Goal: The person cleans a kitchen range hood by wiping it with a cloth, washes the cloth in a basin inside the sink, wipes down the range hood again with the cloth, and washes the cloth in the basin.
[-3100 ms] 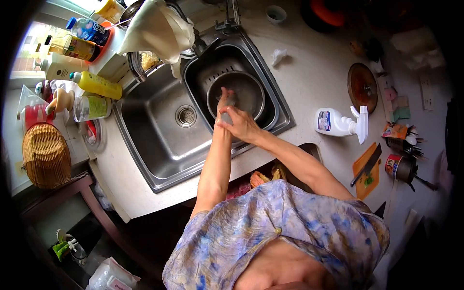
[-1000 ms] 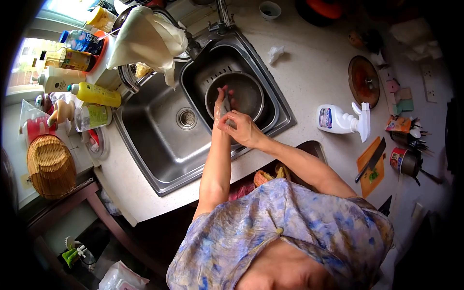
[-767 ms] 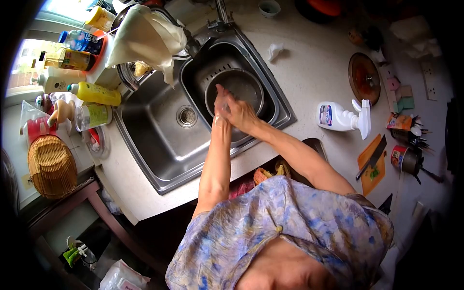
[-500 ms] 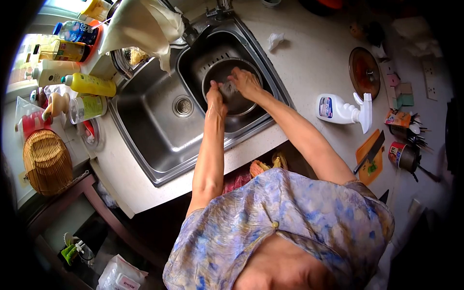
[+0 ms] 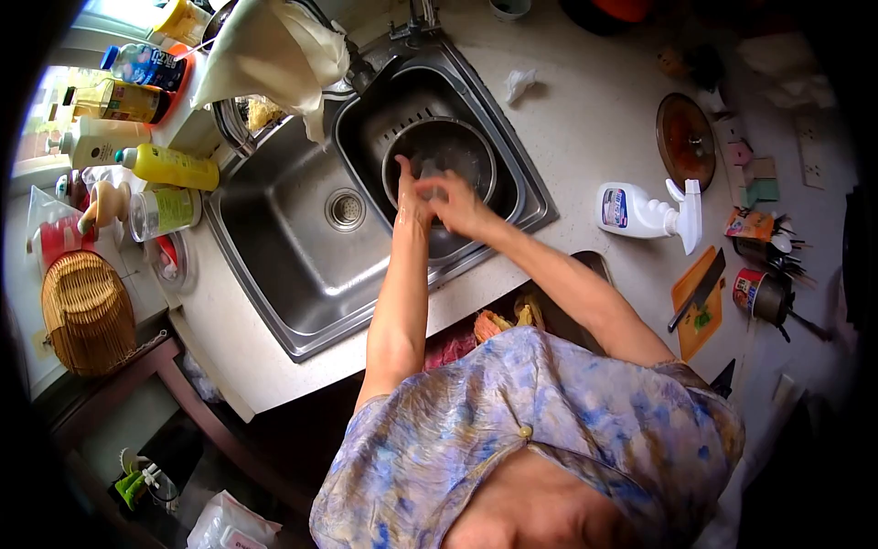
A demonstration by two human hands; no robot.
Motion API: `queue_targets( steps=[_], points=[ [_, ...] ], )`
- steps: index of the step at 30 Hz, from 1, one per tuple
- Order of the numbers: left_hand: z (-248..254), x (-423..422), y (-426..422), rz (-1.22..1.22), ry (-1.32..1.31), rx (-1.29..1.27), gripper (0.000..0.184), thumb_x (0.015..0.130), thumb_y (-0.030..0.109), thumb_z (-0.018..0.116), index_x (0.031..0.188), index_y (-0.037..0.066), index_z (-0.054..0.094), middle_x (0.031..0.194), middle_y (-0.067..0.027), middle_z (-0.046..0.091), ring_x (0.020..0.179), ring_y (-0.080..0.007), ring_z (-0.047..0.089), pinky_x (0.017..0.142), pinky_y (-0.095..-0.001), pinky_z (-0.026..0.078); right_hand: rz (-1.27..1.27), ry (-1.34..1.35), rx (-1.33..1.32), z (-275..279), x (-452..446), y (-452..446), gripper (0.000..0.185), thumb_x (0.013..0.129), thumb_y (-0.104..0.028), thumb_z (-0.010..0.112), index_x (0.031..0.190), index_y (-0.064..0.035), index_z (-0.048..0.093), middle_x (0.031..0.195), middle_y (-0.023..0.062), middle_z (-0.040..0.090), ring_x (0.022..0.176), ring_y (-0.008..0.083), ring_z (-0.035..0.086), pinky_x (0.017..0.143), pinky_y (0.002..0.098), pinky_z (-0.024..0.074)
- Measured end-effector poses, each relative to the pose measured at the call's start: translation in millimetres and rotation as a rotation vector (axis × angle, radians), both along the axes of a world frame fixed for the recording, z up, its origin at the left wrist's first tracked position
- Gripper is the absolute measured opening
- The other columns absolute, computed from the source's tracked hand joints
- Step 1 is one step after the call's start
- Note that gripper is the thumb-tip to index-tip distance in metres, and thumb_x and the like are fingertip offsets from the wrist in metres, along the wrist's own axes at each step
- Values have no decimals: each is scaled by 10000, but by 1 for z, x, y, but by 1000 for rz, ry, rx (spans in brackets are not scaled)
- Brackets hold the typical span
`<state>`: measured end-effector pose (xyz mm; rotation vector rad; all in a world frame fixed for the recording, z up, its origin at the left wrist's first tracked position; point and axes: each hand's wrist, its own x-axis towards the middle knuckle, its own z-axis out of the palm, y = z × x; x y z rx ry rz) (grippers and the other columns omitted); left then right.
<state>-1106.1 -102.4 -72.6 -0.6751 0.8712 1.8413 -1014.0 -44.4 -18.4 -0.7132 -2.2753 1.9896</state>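
Note:
A round metal bowl (image 5: 487, 165) sits in the right-hand basin of the steel sink (image 5: 302, 265). Over its near edge, my left hand (image 5: 412, 203) is wet, thumb stretched up and apart from the palm; its other fingers are partly hidden. Close against it on the right is my right hand (image 5: 460, 207), fingers extended toward the left palm, and I see nothing held in them. Something pale and translucent, blurred, shows inside the bowl just beyond my fingers; whether it is water or an object I cannot make out.
On the right counter are a white spray bottle (image 5: 631, 210), a round lid (image 5: 686, 142), and an orange cutting board (image 5: 695, 334) under a knife (image 5: 704, 285). Several bottles, including a yellow one (image 5: 174, 166), line the left side. A cloth (image 5: 274, 50) hangs beside the faucet (image 5: 361, 69).
My right hand has moved back toward me and down, from over the bowl's middle to its near edge. My left hand stays near the same place, turned slightly.

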Motion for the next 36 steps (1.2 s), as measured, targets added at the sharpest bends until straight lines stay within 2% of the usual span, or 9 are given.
queue_targets(
  steps=[4, 12, 15, 17, 22, 27, 29, 34, 36],
  points=[
    [-7, 3, -2, -63, 164, 194, 505, 813, 546, 558, 1072, 115, 522, 808, -26, 517, 649, -94, 442, 486, -209, 368, 135, 209, 359, 26, 18, -20, 345, 804, -302, 630, 1065, -82, 577, 1009, 251, 515, 786, 372, 586, 719, 413, 488],
    [-45, 0, 6, -63, 195, 227, 374, 909, 478, 446, 808, 126, 525, 687, -7, 508, 619, -147, 456, 587, -272, 406, 7, 233, 684, -2, -13, -2, 395, 848, -340, 558, 1032, -6, 458, 806, 223, 605, 667, 404, 598, 565, 459, 490],
    [-22, 5, 4, -157, 477, 449, 402, 923, 481, 403, 796, 115, 511, 722, -24, 533, 664, -170, 498, 642, -265, 428, 0, 60, 686, -10, -26, 17, 308, 861, -314, 543, 935, -20, 488, 679, 233, 588, 689, 402, 594, 574, 474, 472],
    [3, 10, 13, 32, 3, -108, 420, 938, 468, 367, 862, 95, 544, 820, -50, 594, 782, -199, 566, 724, -295, 456, -94, 1, 678, -37, -37, 33, 345, 865, -335, 526, 982, -10, 526, 668, 202, 602, 665, 403, 599, 588, 458, 493],
    [-10, 4, -7, 54, 64, -250, 582, 919, 529, 325, 1264, 78, 454, 1250, -70, 514, 1145, -257, 477, 1000, -441, 341, 118, -381, 778, -59, -27, 37, 338, 845, -159, 502, 1159, -36, 475, 1195, 307, 438, 918, 469, 547, 796, 513, 450],
    [-29, 3, -6, 29, 13, -234, 579, 909, 541, 351, 1253, 91, 466, 1286, -65, 486, 1156, -258, 463, 1008, -439, 322, 343, -490, 687, -60, -35, 37, 372, 803, -55, 476, 1173, -21, 471, 1154, 271, 492, 962, 399, 562, 868, 460, 450],
    [-23, 2, -6, 31, -32, -148, 571, 873, 563, 419, 1232, 124, 488, 1205, -98, 537, 1078, -272, 516, 897, -417, 427, -324, -544, -175, -54, -40, 32, 301, 824, -60, 478, 1120, -19, 511, 1092, 212, 544, 933, 283, 584, 834, 399, 475],
    [-14, 5, -3, 8, 23, 29, 631, 783, 615, 532, 1184, 130, 484, 1033, -89, 562, 819, -215, 536, 646, -323, 467, -76, -83, -267, -16, -4, -2, 351, 796, -9, 417, 1119, -28, 555, 704, 122, 586, 532, 213, 568, 491, 317, 477],
    [-2, 5, -3, -21, 115, 11, 560, 790, 588, 554, 1128, 149, 470, 908, -44, 559, 642, -153, 485, 547, -280, 447, -6, 327, 325, 12, 14, -19, 220, 804, -57, 506, 1018, -39, 553, 782, 177, 579, 733, 324, 589, 697, 365, 482]
  ],
)
